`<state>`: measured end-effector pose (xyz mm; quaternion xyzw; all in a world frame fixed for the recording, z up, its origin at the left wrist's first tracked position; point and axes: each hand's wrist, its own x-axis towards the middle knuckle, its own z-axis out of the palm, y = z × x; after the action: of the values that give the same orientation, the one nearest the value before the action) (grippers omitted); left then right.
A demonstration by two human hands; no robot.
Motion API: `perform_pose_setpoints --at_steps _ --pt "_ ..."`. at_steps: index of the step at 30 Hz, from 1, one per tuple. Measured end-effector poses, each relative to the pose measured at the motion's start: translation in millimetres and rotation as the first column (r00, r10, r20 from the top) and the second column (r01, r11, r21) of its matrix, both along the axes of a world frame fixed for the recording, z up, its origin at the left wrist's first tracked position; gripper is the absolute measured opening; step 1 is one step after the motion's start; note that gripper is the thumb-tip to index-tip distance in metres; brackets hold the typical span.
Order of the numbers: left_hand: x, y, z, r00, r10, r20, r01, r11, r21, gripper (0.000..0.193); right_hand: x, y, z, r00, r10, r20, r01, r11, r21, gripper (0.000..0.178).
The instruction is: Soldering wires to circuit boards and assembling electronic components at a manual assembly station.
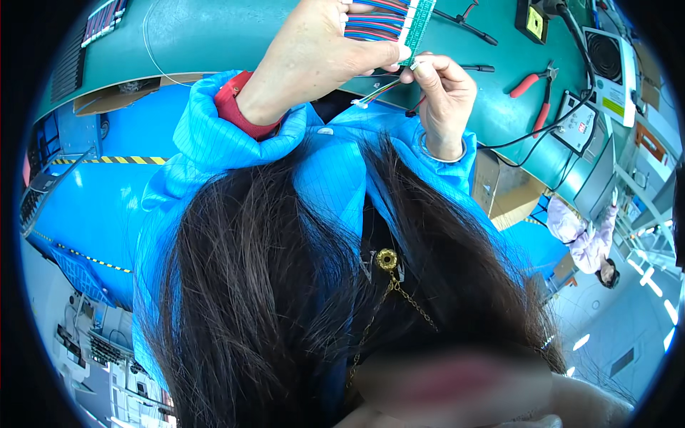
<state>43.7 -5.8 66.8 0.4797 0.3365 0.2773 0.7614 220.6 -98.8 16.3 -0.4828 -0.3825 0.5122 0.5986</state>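
Note:
My left hand (310, 60) grips a narrow green circuit board (423, 21) near its lower end, along with the wires beside it. Red, blue and black wires (374, 27) run from a row of white connectors on the board's left edge. At the board's lower corner, my right hand (444, 89) pinches a small white connector (415, 65) between thumb and forefinger. Whether it touches the board cannot be made out. Below the hands hang thin coloured wires (378, 93) ending in a small white plug (359, 104). Part of the board is cut off by the upper edge.
Red-handled cutters (542, 118) lie right on the green table (214, 39), beside a soldering controller (575, 125) with black cables. Behind are a yellow sponge holder (534, 23) and a white fan unit (606, 57). Wired strips (103, 21) lie far left. Another person (589, 235) is at right.

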Motion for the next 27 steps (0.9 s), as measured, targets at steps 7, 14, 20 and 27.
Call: perform_pose_setpoints --at_steps 7,14,20,27 --pt "0 0 3 1.000 0.020 -0.020 -0.018 0.996 0.089 0.016 2 1 -1 1.000 0.007 0.009 -0.007 1.000 0.005 0.008" --pt "-1 -2 5 0.994 0.020 -0.109 0.005 0.976 0.219 0.011 4 0 -1 0.999 0.049 0.019 -0.049 0.998 -0.026 0.008" --pt "-3 0 9 0.994 -0.001 -0.107 0.030 0.963 0.267 0.011 7 -1 -1 0.996 0.088 -0.008 -0.088 0.996 -0.035 0.010" --pt "-1 -1 15 0.991 0.017 -0.132 0.014 0.973 0.231 0.014 2 -3 2 0.998 0.058 0.021 -0.057 0.998 -0.040 0.010"
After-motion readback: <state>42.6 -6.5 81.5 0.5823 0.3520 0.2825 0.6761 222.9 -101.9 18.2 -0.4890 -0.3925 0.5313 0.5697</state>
